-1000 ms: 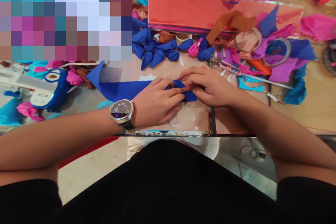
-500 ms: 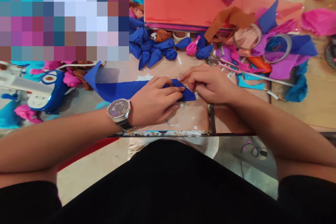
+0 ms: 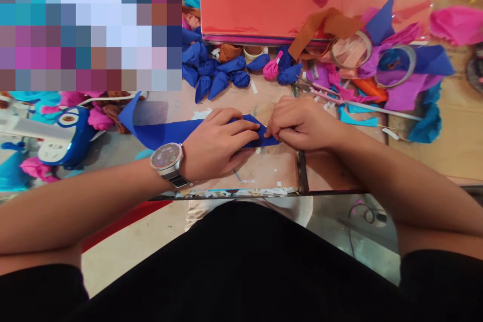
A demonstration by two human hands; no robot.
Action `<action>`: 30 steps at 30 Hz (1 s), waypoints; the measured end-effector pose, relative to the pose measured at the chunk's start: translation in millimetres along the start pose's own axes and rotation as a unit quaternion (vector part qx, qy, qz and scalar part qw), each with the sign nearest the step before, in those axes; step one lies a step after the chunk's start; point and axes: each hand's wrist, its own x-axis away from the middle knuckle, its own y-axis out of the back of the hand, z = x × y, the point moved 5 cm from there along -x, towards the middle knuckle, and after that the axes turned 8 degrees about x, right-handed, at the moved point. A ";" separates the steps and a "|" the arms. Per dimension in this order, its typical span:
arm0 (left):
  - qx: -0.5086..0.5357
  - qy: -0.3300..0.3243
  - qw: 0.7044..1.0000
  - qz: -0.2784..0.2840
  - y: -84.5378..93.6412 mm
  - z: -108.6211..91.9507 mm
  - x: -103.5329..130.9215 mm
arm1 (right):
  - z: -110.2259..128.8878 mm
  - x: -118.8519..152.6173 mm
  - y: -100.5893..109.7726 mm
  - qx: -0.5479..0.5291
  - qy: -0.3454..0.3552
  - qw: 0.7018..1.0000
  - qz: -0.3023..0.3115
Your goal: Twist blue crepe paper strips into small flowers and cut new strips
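A long blue paper strip (image 3: 166, 132) lies across the table, its left end curling up and its right end folded to a slanted point. My left hand (image 3: 222, 143), with a watch at the wrist, lies flat on the strip, fingers spread toward the right. At the strip's right end my right hand (image 3: 292, 123) is closed, its fingers bent and pinching the blue tip. Several twisted blue paper pieces (image 3: 219, 80) sit just beyond my hands, beside a pink one (image 3: 270, 69).
Behind is a plastic pack of coral paper (image 3: 256, 10). Tape rolls (image 3: 409, 65), scissors (image 3: 320, 88) and coloured scraps lie at the right. A blue and white power strip (image 3: 70, 133) sits at the left. The table's front edge (image 3: 226, 193) runs near my body.
My right hand has moved slightly left and its outstretched index finger has bent down onto the blue tip. My left hand stays on the strip. The view has shifted slightly.
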 end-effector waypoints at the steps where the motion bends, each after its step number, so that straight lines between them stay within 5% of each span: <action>1: -0.003 0.005 1.000 -0.002 0.5 0.7 0.0 | 0.3 0.1 0.0 -0.002 0.003 1.000 -0.001; 30: -0.049 0.006 0.998 0.032 -0.6 -11.7 -0.6 | -1.7 1.4 -1.7 0.003 0.014 1.000 -0.014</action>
